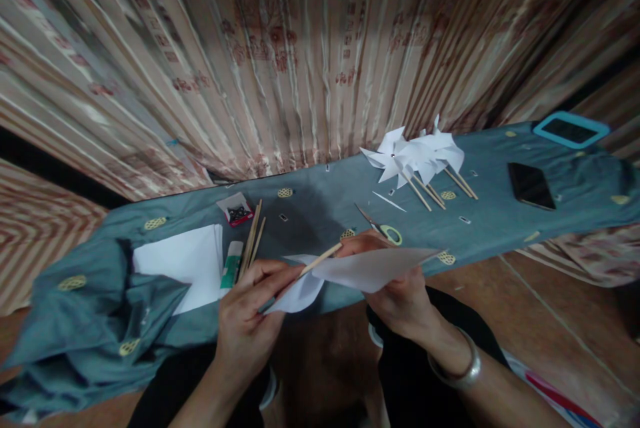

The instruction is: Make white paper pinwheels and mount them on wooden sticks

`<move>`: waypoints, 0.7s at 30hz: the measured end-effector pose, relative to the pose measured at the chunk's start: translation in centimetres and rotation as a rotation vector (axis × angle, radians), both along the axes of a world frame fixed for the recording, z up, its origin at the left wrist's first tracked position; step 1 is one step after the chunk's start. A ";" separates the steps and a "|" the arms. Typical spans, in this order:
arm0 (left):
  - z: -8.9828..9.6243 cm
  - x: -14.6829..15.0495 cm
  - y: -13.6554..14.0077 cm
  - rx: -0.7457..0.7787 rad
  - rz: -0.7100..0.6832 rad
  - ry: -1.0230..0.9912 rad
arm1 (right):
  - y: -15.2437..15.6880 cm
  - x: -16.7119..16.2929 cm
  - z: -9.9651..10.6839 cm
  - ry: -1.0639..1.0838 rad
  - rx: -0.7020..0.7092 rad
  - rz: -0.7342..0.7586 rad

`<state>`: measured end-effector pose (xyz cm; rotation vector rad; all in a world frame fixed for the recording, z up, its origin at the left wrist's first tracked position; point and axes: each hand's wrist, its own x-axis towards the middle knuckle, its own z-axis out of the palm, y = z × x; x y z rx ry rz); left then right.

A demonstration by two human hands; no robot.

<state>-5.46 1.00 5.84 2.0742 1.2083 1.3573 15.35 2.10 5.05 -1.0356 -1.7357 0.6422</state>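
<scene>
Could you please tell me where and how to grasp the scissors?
Probably take the scissors by the yellow-green handle loop, coming from the right: it lies at their right end, while the blades point away toward the far left.

I count 1 pale wooden stick [324, 258], 1 white paper piece [377, 269] in the fingers [280, 276]. Beyond them: 1 green-handled metal scissors [391, 235], 1 black rectangular phone [531, 186]. Left: 1 green-and-white tube [231, 265].
</scene>
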 end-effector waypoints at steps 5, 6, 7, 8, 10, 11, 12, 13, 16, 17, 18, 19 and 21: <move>0.1 0.1 0.0 0.082 0.031 0.078 | 0.2 -0.4 -0.2 0.216 -0.208 0.007; 0.1 0.2 0.0 0.079 0.032 0.087 | 0.3 -0.5 -0.3 0.254 -0.272 -0.002; 0.1 0.2 0.0 0.071 0.032 0.094 | 0.5 -0.7 -0.3 0.295 -0.338 -0.007; 0.0 0.3 0.0 0.066 0.029 0.097 | 0.7 -0.8 -0.4 0.339 -0.400 -0.005; -0.3 0.4 0.0 0.056 0.025 0.100 | 1.1 -1.0 -0.8 0.429 -0.509 0.026; -0.5 0.4 0.0 0.051 0.024 0.101 | 1.4 -1.1 -1.0 0.468 -0.554 0.046; -0.7 0.4 0.0 0.051 0.025 0.102 | 1.6 -1.2 -1.2 0.497 -0.592 0.060; -1.0 0.4 0.1 0.052 0.027 0.100 | 1.8 -1.3 -1.5 0.515 -0.622 0.064; -2.0 0.2 0.5 0.058 0.046 0.099 | 2.6 -1.5 -2.2 0.537 -0.669 0.042; -2.3 0.2 0.6 0.054 0.051 0.101 | 2.8 -1.5 -2.4 0.541 -0.671 0.040; -2.5 0.2 0.8 0.052 0.059 0.101 | 3.0 -1.6 -2.7 0.542 -0.666 0.043; -2.8 0.2 0.9 0.047 0.070 0.102 | 3.3 -1.6 -2.8 0.541 -0.657 0.048; -3.1 0.2 1.1 0.033 0.082 0.106 | 3.6 -1.6 -3.1 0.530 -0.641 0.054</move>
